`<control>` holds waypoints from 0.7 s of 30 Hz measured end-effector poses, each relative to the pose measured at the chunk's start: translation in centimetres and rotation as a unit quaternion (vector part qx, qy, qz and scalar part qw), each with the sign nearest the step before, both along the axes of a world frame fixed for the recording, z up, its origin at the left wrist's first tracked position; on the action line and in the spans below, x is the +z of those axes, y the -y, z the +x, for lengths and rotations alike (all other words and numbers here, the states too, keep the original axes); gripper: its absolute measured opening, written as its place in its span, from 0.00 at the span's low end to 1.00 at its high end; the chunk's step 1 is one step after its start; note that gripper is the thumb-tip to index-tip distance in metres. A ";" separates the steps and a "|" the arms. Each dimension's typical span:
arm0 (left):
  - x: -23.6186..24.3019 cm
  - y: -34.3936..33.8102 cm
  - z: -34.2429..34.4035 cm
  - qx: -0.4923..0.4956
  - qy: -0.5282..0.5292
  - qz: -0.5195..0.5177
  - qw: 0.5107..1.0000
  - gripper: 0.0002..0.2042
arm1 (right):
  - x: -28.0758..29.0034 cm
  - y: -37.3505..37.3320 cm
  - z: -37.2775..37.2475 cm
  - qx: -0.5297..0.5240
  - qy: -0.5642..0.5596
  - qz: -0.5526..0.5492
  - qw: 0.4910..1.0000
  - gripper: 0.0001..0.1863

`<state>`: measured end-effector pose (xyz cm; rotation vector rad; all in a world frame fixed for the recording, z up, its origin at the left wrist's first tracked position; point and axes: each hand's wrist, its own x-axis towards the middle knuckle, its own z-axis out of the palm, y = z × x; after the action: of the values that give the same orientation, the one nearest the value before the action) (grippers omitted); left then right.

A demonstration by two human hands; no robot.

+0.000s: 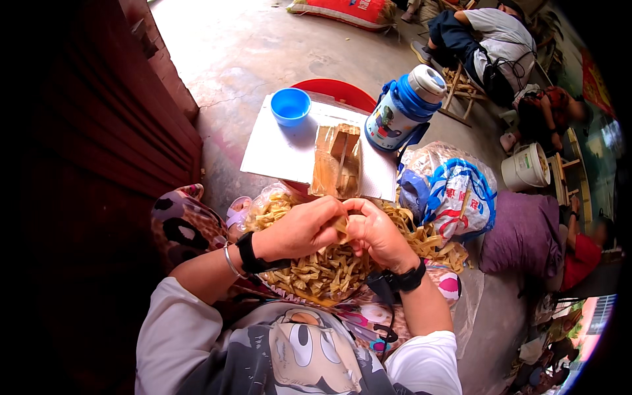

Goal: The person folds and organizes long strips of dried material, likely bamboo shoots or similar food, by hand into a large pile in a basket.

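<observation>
Closest in, the left hand [299, 230] and right hand [376, 234] meet over the lap, fingertips pinched together on one small tan strip [340, 224]; each grip is closed tight on that piece, which sits between the two thumbs. Directly beneath them lies a heap of folded tan strips [329, 270] in a clear plastic bag, spread across the knees. Just beyond the hands, a white board [276, 155] serves as a counter; on it rest a stack of flat tan sheets [337, 163] and a blue bowl [290, 105]. A blue and white flask [405, 105] stands at the board's right edge. Farther off, another person sits on the concrete floor [250, 46].
</observation>
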<state>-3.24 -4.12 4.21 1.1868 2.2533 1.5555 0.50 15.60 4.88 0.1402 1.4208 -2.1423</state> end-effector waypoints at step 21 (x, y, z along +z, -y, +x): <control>-0.4 0.5 0.0 0.050 -0.032 -0.067 0.996 0.09 | 0.4 -0.8 0.1 0.055 0.024 0.053 0.997 0.17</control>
<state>-3.26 -4.61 3.84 1.1202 2.4488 1.3928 0.60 16.41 5.30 0.1485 1.4790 -1.9639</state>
